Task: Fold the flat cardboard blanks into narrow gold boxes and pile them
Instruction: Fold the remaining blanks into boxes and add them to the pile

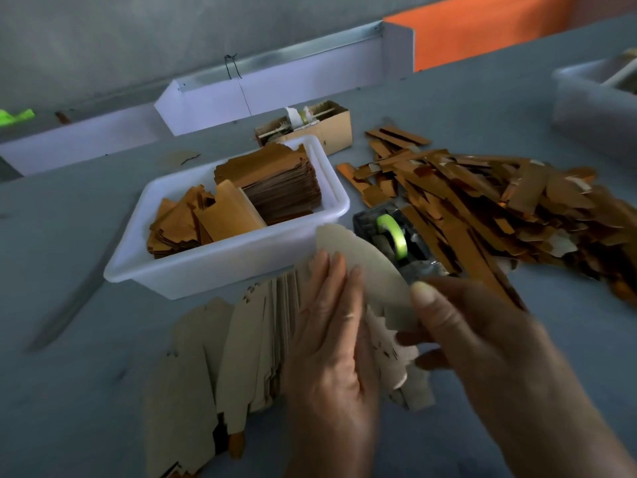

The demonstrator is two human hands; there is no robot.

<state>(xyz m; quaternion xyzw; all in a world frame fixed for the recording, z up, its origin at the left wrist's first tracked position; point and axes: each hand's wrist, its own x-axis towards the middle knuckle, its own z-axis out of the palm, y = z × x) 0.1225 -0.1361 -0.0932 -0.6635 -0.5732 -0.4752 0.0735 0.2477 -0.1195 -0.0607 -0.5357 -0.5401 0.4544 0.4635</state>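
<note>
A thin, light, bendable blank is pinched at its edge by the right hand; the left hand lies flat against it, fingers straight. It is best gripped near the creases.

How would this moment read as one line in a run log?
step: folding blank | left hand: flat on blank | right hand: pinching blank edge | finished gold boxes: piled right

In front of me a tape dispenser with a green roll sits on the grey table, just beside a white tub. Behind the tub stands a small brown carton of odds and ends. Far right, another pale tub; along the back, white rails.
</note>
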